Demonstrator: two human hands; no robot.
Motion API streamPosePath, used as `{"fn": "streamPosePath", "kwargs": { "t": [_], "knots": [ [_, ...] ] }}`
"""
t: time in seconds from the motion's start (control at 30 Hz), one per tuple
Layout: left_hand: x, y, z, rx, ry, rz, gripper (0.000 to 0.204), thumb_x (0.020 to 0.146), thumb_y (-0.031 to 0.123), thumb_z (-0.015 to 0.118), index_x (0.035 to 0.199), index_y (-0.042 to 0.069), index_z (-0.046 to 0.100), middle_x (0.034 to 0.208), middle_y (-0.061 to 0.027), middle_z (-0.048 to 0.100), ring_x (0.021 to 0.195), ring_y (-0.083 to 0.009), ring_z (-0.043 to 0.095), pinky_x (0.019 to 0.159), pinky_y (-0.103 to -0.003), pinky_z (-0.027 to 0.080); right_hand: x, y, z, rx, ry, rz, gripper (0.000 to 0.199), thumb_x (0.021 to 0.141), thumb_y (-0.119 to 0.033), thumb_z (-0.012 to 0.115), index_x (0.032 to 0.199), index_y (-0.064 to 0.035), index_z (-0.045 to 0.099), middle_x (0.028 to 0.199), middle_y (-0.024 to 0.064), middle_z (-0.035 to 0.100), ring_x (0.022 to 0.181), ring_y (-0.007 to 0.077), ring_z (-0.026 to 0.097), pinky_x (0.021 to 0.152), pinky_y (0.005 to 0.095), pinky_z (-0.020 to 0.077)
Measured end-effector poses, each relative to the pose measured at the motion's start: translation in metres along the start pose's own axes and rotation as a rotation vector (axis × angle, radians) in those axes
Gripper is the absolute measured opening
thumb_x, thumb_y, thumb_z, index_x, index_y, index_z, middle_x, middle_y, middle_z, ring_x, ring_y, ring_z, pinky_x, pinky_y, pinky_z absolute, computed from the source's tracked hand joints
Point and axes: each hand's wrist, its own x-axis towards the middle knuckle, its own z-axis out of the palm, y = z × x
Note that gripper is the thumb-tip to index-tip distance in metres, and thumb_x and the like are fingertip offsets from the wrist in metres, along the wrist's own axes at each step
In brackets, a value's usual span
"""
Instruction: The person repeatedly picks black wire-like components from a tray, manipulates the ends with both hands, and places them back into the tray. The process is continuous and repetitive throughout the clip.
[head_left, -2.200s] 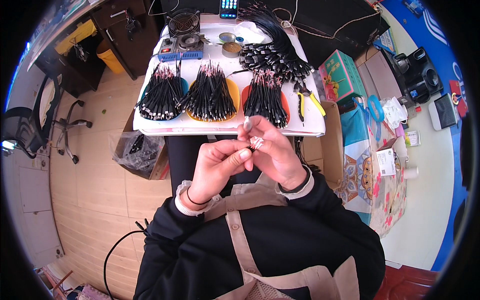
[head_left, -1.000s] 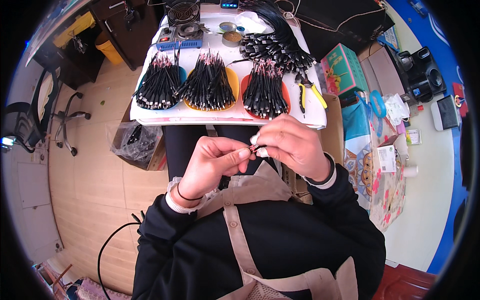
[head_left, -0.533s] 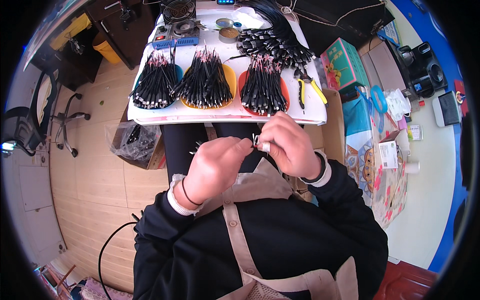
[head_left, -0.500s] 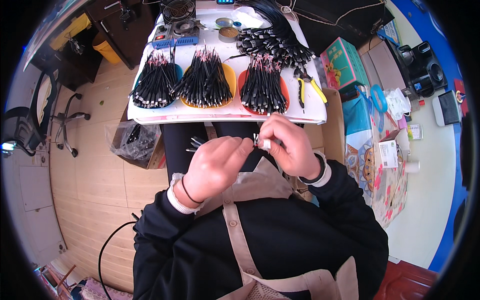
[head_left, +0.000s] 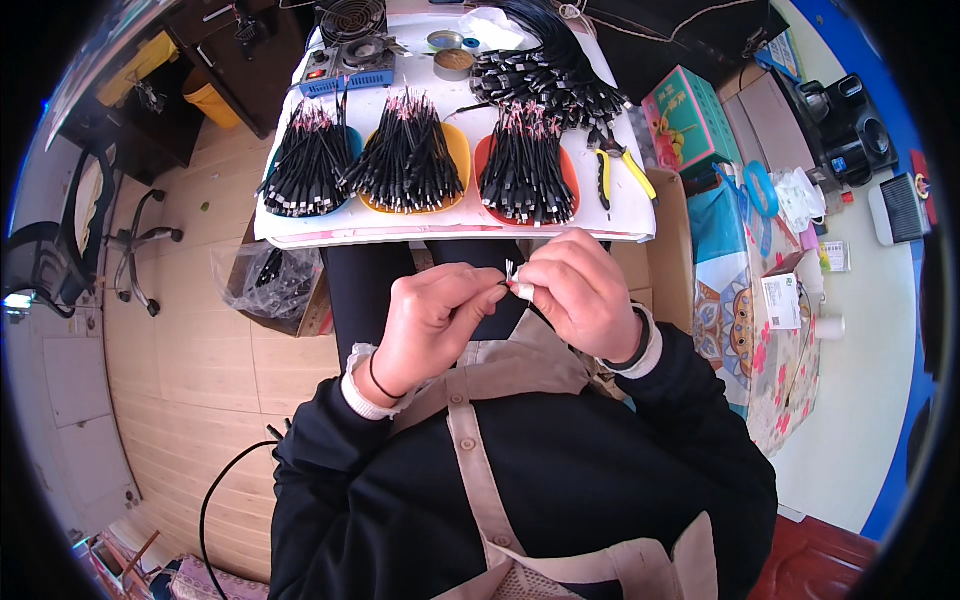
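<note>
Over my lap, just off the table's front edge, both hands meet with closed fingertips. My left hand pinches what looks like the end of a thin black cable, mostly hidden by the fingers. My right hand, with a white wrap on a fingertip, pinches at the same spot. Several thin white wires stick up between the fingertips, with a bit of red below them. Ahead lie bundles of short black cables with metal plugs and pinkish wire ends, in a blue tray, a yellow tray and an orange tray.
Yellow-handled pliers lie at the table's right side. Behind the trays are a blue heating device, a round tin and a heap of black cables. A plastic-lined box stands on the floor at left.
My left hand has turned, its thumb now showing, and the plugs that stuck out beside it are out of sight. The white wires between the fingertips show more clearly.
</note>
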Motion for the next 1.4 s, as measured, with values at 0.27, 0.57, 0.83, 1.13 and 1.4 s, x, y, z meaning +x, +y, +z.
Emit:
{"fn": "streamPosePath", "kwargs": {
  "t": [0.27,0.57,0.83,1.13,1.4],
  "knots": [
    [-0.001,-0.009,0.007,0.457,0.037,0.367,0.03,0.072,-0.003,0.064,0.102,-0.005,0.062,0.079,-0.0114,0.061,0.066,-0.0245,0.062,0.057,-0.03,0.051,-0.014,0.003,0.007,1.336,-0.214,1.042,0.02,0.099,-0.022,0.054,0.095,-0.0034,0.058,0.086,0.0003,0.057,0.075,0.0057,0.05,0.067,0.0211,0.0417],
    [-0.006,0.005,0.01,-0.053,0.101,-0.055,0.009,0.085,-0.005,0.063,0.093,-0.003,0.067,0.068,-0.0089,0.061,0.059,-0.0163,0.061,0.055,-0.026,0.048,-0.006,-0.009,0.002,0.088,-0.004,0.092,0.025,0.075,0.0,0.073,0.094,-0.001,0.057,0.084,0.0088,0.058,0.079,0.0285,0.058,0.073,0.0347,0.0469],
    [-0.011,-0.006,-0.002,-0.291,-0.029,-0.152,0.009,0.089,0.001,0.063,0.094,-0.005,0.068,0.077,-0.0074,0.065,0.065,-0.0109,0.061,0.058,-0.025,0.048,-0.007,-0.001,0.001,0.867,-0.071,0.543,0.012,0.096,-0.008,0.058,0.105,-0.0003,0.054,0.101,0.0056,0.058,0.088,0.011,0.056,0.079,0.0259,0.0475],
    [-0.017,-0.005,0.004,-0.768,-0.049,-0.319,0.013,0.094,0.006,0.061,0.102,-0.004,0.065,0.083,-0.0025,0.064,0.071,-0.0063,0.056,0.064,-0.021,0.045,0.001,-0.005,-0.003,0.321,-0.142,0.073,0.022,0.077,0.003,0.068,0.095,-0.0057,0.06,0.086,0.0089,0.06,0.079,0.0279,0.059,0.073,0.0369,0.0456],
    [-0.028,-0.006,0.005,-1.08,0.04,-0.243,0.01,0.094,0.006,0.061,0.098,-0.003,0.061,0.078,-0.0036,0.06,0.064,-0.0075,0.048,0.056,-0.02,0.037,-0.009,0.004,-0.018,0.078,-0.065,0.171,0.014,0.084,-0.003,0.066,0.097,-0.0016,0.061,0.093,0.0094,0.064,0.083,0.0259,0.06,0.074,0.0348,0.0473]
  ]
}}
